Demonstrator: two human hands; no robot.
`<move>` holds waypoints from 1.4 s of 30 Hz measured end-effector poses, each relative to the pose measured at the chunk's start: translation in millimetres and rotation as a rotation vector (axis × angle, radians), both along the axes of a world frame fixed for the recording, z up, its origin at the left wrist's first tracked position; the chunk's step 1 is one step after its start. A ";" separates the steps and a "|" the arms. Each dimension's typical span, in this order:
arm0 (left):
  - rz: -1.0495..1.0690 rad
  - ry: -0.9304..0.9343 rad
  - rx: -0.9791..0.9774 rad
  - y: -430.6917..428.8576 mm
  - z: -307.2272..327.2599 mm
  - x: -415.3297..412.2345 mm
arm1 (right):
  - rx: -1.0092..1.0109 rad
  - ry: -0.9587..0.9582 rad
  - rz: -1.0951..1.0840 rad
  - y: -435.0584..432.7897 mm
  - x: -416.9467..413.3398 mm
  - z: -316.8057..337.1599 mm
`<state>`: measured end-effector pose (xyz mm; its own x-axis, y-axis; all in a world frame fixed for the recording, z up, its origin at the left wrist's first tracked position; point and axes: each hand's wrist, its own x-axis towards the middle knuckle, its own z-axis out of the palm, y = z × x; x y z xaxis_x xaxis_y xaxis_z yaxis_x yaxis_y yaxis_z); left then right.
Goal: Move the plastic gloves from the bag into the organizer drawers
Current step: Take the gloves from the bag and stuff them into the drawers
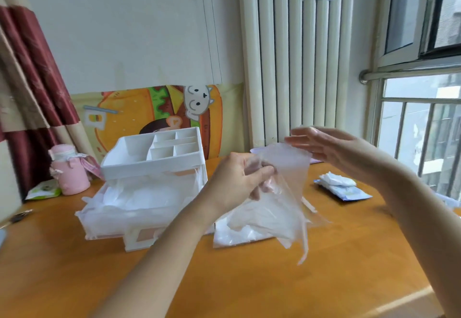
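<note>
Head view, left hand (237, 180) pinching crinkly clear glove (282, 193) — white organizer (152, 165)

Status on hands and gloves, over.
Left hand grips plastic gloves above the bag. Right hand open, flat by their top edge. Drawer pulled out, gloves already inside; path to it clear.

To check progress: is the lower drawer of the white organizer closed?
No, the drawer stands pulled out from the organizer, with plastic gloves lying inside it.
</note>
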<state>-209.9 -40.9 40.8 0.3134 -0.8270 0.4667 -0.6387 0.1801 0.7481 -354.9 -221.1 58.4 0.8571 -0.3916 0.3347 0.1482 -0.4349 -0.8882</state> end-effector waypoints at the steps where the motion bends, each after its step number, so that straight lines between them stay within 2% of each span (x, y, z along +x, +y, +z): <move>1: 0.006 -0.006 0.024 8.0 5.9 1.5 | -0.091 0.053 0.059 13.8 4.8 11.5; 4: 0.043 0.001 0.073 30.8 18.6 8.6 | -0.393 0.202 0.089 56.4 29.3 34.7; 7: 0.089 0.009 0.138 52.8 24.9 19.5 | -0.612 0.150 0.017 84.3 57.7 47.3; 9: 0.127 0.036 0.192 71.0 27.2 30.7 | -0.637 0.105 0.028 101.7 71.9 54.5; 11: 0.168 0.091 0.243 91.6 29.2 44.1 | -0.616 0.044 0.006 113.1 82.7 61.7; 14: 0.250 0.230 0.239 122.8 31.7 69.6 | -0.414 -0.078 -0.046 117.1 100.4 66.8; 18: 0.395 0.497 0.054 150.6 37.7 106.9 | -0.238 -0.100 -0.150 117.2 128.1 57.1; 20: 0.463 0.544 0.003 155.8 40.9 124.1 | -0.217 -0.059 -0.195 119.3 141.3 47.1; 22: 0.559 0.474 0.051 156.3 41.7 138.6 | -0.273 -0.002 -0.246 119.4 154.5 35.6; 27: 0.766 0.089 0.334 151.0 40.4 165.8 | -0.528 0.154 -0.362 124.0 180.0 10.7; 33: 0.764 -0.177 0.552 133.9 31.5 178.1 | -0.816 0.288 -0.431 137.4 192.7 -3.8; 36: 0.749 -0.266 0.641 127.7 26.1 181.1 | -0.924 0.231 -0.498 143.4 188.6 0.0; 37: 0.743 -0.292 0.656 125.9 25.3 181.7 | -0.921 0.190 -0.456 146.4 186.6 3.3; 39: 0.725 -0.312 0.694 123.1 24.2 183.6 | -0.868 0.159 -0.238 152.1 186.1 9.1; 42: 0.707 -0.325 0.750 120.0 23.7 186.8 | -0.842 0.329 0.057 158.3 192.4 7.9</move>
<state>-23.1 79.0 64.5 0.7846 -0.6167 0.0632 -0.6057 -0.7409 0.2902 -162.4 -62.9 66.2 0.9708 -0.0820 0.2254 -0.0158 -0.9595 -0.2812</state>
